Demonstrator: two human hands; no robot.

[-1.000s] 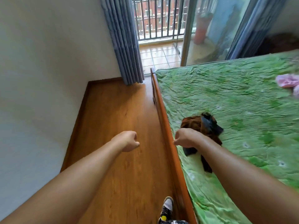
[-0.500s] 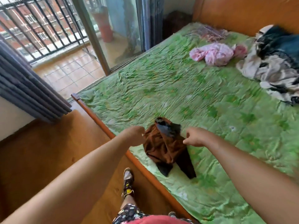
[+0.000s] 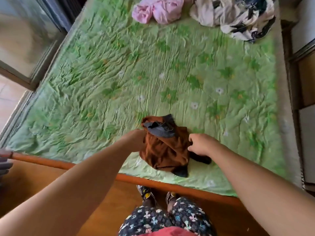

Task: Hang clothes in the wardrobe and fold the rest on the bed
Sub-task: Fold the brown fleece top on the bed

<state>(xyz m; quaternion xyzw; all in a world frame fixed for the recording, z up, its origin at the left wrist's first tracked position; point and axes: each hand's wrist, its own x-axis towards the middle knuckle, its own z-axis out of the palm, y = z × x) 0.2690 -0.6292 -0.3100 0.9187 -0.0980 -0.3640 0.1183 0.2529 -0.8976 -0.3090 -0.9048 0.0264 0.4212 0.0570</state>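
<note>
A crumpled brown garment with a grey collar and dark parts lies on the green flowered bed, close to its near edge. My left hand is pressed against the garment's left side, fingers curled into the cloth. At the garment's right edge, my right hand pinches the fabric between curled fingers and thumb. A pink garment and a black-and-white patterned heap of clothes lie at the far end of the bed. No wardrobe is in view.
The orange wooden bed rail runs along the near edge, with wooden floor and my feet below it. A glass balcony door stands at the left. Wooden furniture borders the bed on the right.
I have turned from the floor beside the bed to face the bed square on. Both hands have come onto the brown garment, one at each side.
</note>
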